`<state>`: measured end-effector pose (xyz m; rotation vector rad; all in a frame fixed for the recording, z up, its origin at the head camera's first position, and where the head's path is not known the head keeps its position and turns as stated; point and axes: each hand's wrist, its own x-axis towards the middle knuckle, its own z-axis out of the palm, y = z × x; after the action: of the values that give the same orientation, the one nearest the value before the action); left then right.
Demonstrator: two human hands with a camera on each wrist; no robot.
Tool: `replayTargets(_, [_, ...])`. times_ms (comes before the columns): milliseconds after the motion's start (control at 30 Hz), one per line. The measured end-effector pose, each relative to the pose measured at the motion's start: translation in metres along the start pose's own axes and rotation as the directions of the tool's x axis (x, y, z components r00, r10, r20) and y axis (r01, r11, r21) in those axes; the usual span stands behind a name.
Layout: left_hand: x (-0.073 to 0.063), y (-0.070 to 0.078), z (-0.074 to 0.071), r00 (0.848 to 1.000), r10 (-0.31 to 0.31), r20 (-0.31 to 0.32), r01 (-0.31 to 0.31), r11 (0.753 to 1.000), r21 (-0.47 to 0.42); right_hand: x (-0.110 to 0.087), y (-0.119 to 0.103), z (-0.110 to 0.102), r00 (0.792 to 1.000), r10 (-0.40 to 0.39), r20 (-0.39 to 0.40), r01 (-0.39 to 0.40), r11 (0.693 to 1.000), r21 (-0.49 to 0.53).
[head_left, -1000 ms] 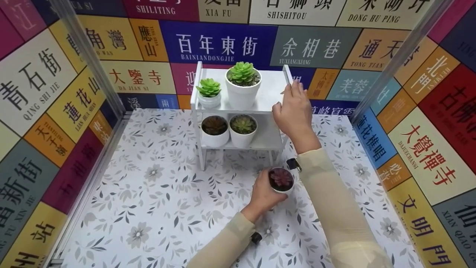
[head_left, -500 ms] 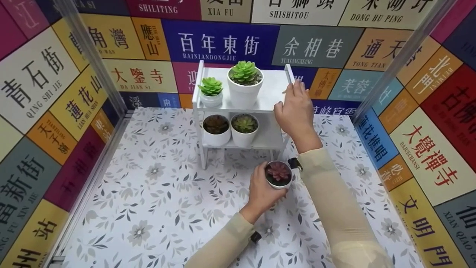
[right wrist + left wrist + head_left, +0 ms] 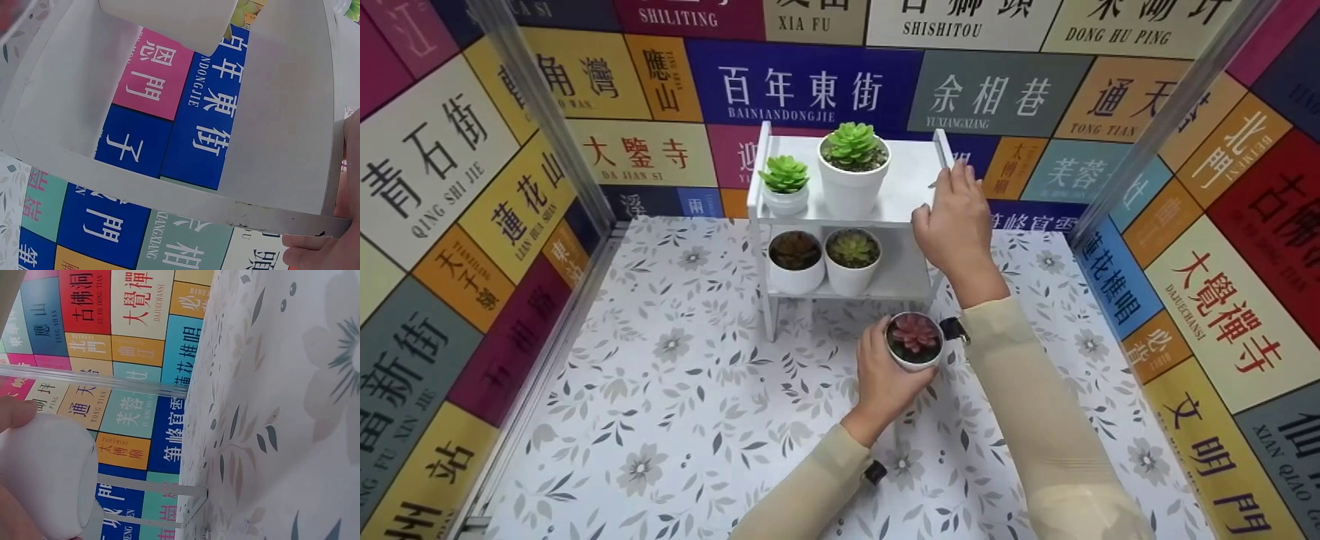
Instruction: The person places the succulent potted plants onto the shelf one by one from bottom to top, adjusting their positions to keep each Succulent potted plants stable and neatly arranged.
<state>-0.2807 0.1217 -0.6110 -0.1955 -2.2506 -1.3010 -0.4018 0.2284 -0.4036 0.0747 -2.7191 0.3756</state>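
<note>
In the head view my left hand [image 3: 883,384] grips a white pot holding a dark red succulent [image 3: 915,337], in front of the rack's lower right. The left wrist view shows the white pot's side [image 3: 53,475] between finger and thumb, raised off the tabletop. My right hand [image 3: 958,229] holds the right side of a white two-tier rack [image 3: 911,180], thumb over the top tier. In the right wrist view, its fingers [image 3: 306,250] wrap the rack's side frame. A large and a small green succulent [image 3: 785,176] stand on top; two more potted succulents [image 3: 853,259] occupy the lower tier's left and middle.
A floral-patterned cloth [image 3: 675,420] covers the table. Walls of colourful sign panels [image 3: 810,82] stand behind and at both sides, with clear corner posts [image 3: 544,112]. The lower tier's right part [image 3: 904,270] is bare board.
My left hand has moved the red succulent slightly up and left, closer to the rack's lower tier. My right hand stays on the rack; the other pots have not moved.
</note>
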Motion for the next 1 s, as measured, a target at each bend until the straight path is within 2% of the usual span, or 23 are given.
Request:
replayTargets(233, [0.007,0.001,-0.001,0.997,0.017,-0.077,-0.018,1.000,-0.018,0.000,0.000,0.001,1.000,-0.006,-0.011,0.006,1.000,0.000])
replayTargets(433, [0.015,0.005,-0.002,0.995,-0.005,-0.103,-0.002,0.998,-0.068,-0.001,0.000,0.001,1.000,-0.003,-0.012,0.003,1.000,0.004])
replayTargets(600, [0.023,0.009,-0.003,0.993,-0.037,-0.116,0.025,0.994,-0.102,-0.001,0.001,0.001,0.999,-0.017,-0.043,0.019,0.999,0.030])
replayTargets(867, [0.032,0.012,0.000,0.988,-0.078,-0.133,0.064,0.992,-0.112,-0.001,0.001,0.002,0.999,-0.016,-0.051,0.017,0.999,0.028])
replayTargets(1000, [0.036,0.012,0.003,0.984,-0.081,-0.156,0.064,0.992,-0.110,-0.001,0.000,0.002,0.999,-0.010,-0.042,0.011,1.000,0.022])
